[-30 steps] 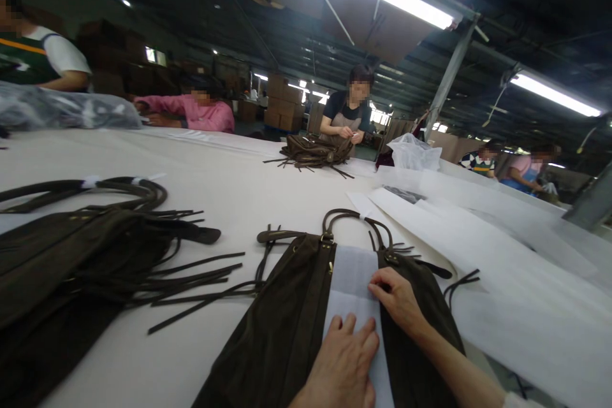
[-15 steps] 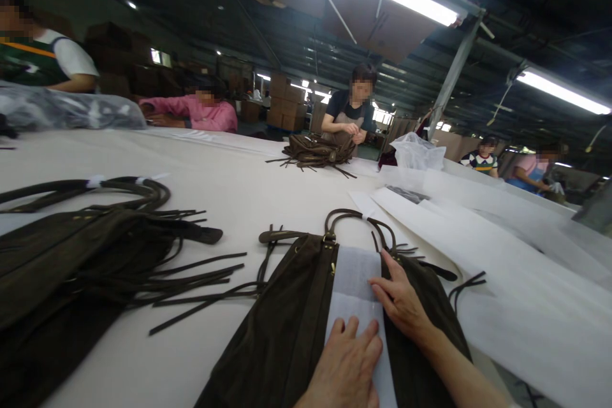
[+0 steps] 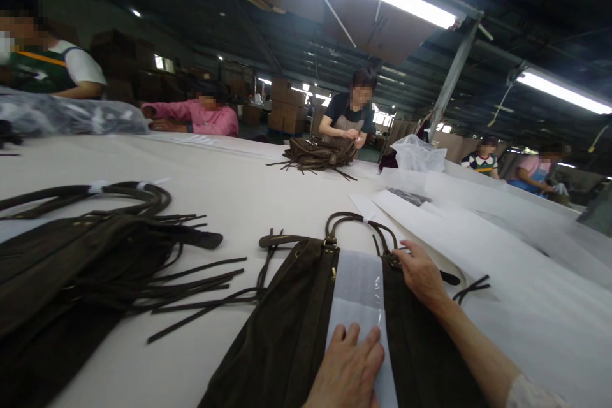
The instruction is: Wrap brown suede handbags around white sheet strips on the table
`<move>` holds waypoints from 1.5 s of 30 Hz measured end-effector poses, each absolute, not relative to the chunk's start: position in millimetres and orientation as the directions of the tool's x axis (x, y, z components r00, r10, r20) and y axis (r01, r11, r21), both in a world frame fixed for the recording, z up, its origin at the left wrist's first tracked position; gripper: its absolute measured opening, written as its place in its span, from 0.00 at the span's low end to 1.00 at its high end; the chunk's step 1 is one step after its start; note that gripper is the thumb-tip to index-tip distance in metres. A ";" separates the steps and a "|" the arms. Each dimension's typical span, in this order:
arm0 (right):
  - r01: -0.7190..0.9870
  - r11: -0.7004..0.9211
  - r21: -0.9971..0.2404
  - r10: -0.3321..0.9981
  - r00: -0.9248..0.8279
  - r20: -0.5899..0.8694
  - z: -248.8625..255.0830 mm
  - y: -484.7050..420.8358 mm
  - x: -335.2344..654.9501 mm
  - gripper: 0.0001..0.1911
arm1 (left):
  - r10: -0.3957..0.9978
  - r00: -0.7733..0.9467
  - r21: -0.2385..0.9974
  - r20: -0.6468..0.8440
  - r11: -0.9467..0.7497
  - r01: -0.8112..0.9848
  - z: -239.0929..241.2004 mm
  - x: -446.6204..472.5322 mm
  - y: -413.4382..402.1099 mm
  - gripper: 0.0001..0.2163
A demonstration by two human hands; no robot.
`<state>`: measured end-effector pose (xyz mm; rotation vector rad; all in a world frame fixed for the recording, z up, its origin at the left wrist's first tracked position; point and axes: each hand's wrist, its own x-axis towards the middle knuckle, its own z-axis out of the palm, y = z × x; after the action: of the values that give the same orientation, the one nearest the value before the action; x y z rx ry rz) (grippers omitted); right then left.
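Note:
A dark brown suede bag with fringe and looped handles lies flat in front of me on the white table. A strip of white paper covers its middle. My left hand lies flat on the lower part of that strip, fingers stretched out. My right hand rests at the bag's top right corner by the metal ring, fingers curled onto the edge; what they hold, if anything, is hidden.
A second brown fringed bag lies at the left. White paper sheets spread at the right. Across the table a person handles another brown bag; other people sit at the far left and right. A plastic bag stands nearby.
My right hand has slid up along the paper strip's right edge to the bag's top corner. My left hand has stayed flat on the strip.

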<state>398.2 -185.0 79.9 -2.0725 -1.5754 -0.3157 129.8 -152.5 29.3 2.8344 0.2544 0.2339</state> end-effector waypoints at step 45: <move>0.661 -0.283 -0.695 0.927 0.375 -0.021 122.8 -209.8 342.2 0.13 | 0.430 0.902 0.319 0.049 -0.862 0.394 50.0 114.7 -163.0 0.27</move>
<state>342.2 -209.8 122.8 -2.0409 -1.3638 0.5763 114.7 -163.0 50.0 2.7636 0.6133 0.1701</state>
